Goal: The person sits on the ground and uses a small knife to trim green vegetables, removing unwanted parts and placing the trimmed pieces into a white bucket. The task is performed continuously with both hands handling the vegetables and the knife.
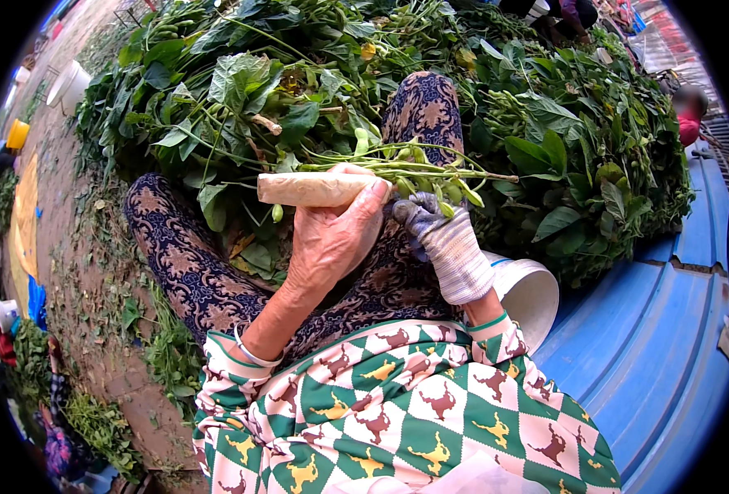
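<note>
My bare left hand (335,226) is closed around a thick pale handle (294,189) that points to the left. Whatever the handle's other end carries is hidden behind the fingers and stems. My right hand (442,239), in a grey and white knit glove, grips a thin bunch of green soybean stems (430,167) with plump pods. The two hands nearly meet over my lap, and the stems lie crosswise above them. A bare stem end juts out to the right. One loose-hanging pod (278,213) shows under the handle.
A large heap of leafy bean plants (545,123) rises in front of my knees. Beside my right wrist a white bucket (533,300) lies tilted. Blue ridged panels (628,329) extend on the right. Farther off are a white bucket (68,86), a yellow bucket (18,134) and other people.
</note>
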